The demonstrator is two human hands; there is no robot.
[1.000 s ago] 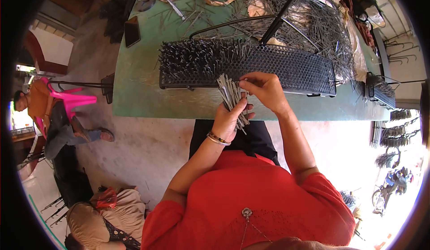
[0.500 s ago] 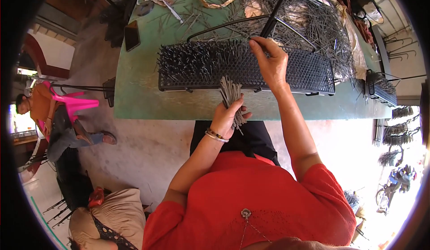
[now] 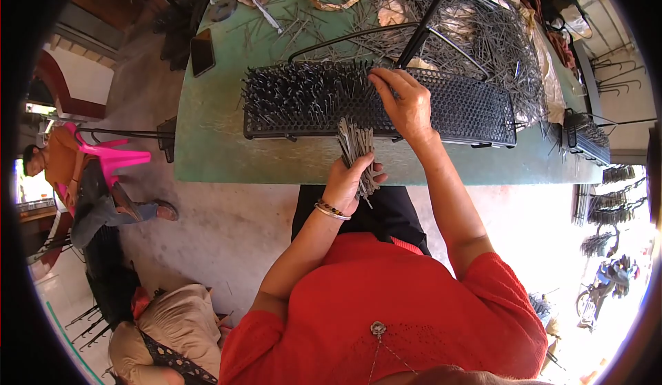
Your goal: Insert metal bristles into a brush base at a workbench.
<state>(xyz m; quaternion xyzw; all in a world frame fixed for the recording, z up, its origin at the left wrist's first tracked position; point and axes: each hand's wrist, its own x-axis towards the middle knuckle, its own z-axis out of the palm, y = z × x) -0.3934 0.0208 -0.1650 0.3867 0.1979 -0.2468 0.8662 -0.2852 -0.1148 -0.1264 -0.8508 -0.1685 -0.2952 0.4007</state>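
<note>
A long black rack [image 3: 476,109] with a honeycomb of holes lies across the table's near side. Its left part is packed with upright dark metal pins [image 3: 296,92]; the right part shows bare holes. My left hand [image 3: 345,184], wearing bracelets, is closed around a bundle of thin grey metal pins [image 3: 356,140] just in front of the rack's near edge. Over the rack, my right hand [image 3: 408,109] pinches thumb and fingertips together at the edge of the packed pins. Whatever lies between those fingertips is too small to make out.
On the green table [image 3: 214,130] a big heap of loose pins [image 3: 476,33] lies behind the rack, with a phone [image 3: 203,53] at left. A black bar [image 3: 431,16] rises behind the rack. A person sits on a pink chair [image 3: 117,161]; another person [image 3: 183,330] is at lower left.
My right hand has shifted slightly left and nearer along the rack, toward the packed pins. My left hand and its bundle stay nearly in place.
</note>
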